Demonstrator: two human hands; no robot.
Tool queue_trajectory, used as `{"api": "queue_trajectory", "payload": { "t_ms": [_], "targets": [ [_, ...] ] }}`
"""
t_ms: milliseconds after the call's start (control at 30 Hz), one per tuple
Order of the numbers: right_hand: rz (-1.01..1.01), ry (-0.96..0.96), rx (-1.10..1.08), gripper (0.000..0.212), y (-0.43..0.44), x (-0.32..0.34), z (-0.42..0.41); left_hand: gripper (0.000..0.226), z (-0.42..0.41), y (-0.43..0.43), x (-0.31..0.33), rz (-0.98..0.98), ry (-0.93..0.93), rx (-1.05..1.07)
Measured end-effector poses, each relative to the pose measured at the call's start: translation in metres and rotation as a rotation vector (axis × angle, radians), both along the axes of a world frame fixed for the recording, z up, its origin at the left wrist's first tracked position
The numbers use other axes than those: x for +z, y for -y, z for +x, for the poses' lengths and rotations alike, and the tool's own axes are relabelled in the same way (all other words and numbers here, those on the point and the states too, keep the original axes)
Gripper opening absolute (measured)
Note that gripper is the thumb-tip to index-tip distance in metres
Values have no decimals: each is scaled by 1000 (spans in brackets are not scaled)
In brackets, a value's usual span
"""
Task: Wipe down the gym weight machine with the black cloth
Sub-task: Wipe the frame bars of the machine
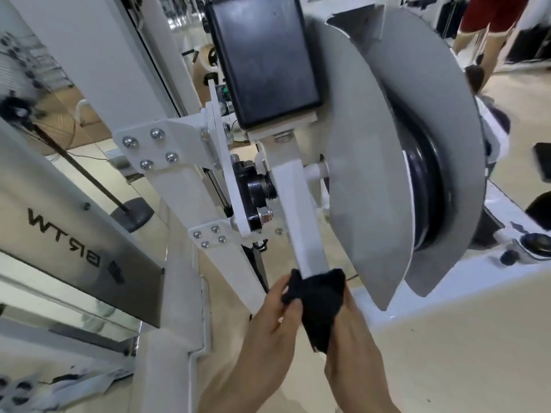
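Note:
The white gym weight machine fills the view, with a white lever arm (298, 210) running down from a black pad (265, 55) toward me. A black cloth (319, 302) is wrapped round the lower end of that arm. My left hand (268, 326) grips the cloth's left side, fingers curled over it. My right hand (354, 344) holds the cloth's right side from below. Grey cam plates (369, 186) with a black pulley (426, 192) between them stand just right of the arm.
A white bolted bracket (149, 150) and upright frame posts stand at the left, beside a shroud with a logo (65, 234). A fan stand base (131, 214) sits on the beige floor. A person in red shorts (489, 16) stands at the back right.

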State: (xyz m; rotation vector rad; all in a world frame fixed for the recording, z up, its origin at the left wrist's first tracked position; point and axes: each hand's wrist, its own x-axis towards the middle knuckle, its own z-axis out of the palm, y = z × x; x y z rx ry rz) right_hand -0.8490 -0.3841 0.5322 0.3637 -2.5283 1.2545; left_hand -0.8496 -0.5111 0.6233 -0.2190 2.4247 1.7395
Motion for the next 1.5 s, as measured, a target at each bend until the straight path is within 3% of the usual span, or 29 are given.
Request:
{"api": "queue_trajectory", "payload": {
  "t_ms": [100, 167, 267, 367, 434, 601, 701, 767, 934, 1068, 1168, 1268, 1334, 1401, 1501],
  "targets": [
    [-21, 40, -65, 56, 9, 13, -7, 30, 7, -5, -15, -73, -23, -18],
    [38, -27, -175, 59, 28, 42, -32, 26, -1, -9, -6, -63, -79, 68],
    [139, -90, -273, 68, 45, 65, -61, 37, -21, -8, 7, -27, -155, 169],
    [278, -170, -161, 61, 26, 34, -41, 39, -23, -3, -3, -40, -106, 137],
    [338, -82, -79, 58, -5, -2, -12, 22, -7, -7, -18, -109, -25, 97],
    [520, -106, -42, 56, -54, -30, 24, 34, 29, -17, -37, -129, -21, 71],
    [534, -59, -208, 70, -97, -24, 29, 35, 39, -15, -43, -231, -102, 11],
    [536, 5, -304, 66, -99, -16, 23, 37, 46, -17, -47, -306, -161, -63],
    [570, 30, -242, 57, -22, -9, 10, 43, 53, -27, -60, -497, -422, -118],
    [775, -30, -58, 65, -106, -4, 2, 63, 55, -51, -71, -577, -540, -286],
    [817, 46, -241, 69, -175, 0, -9, 68, 56, -68, -77, -656, -548, -369],
    [725, 71, -361, 62, -157, -4, -16, 65, 54, -90, -76, -675, -550, -382],
    [589, -3, -286, 53, -115, -14, -12, 61, 48, -104, -72, -650, -529, -346],
    [490, -76, -64, 45, -100, -16, -3, 60, 38, -114, -73, -678, -513, -289],
    [569, -161, 98, 44, -158, -12, -15, 70, 23, -144, -76, -794, -516, -333]
  ]
}}
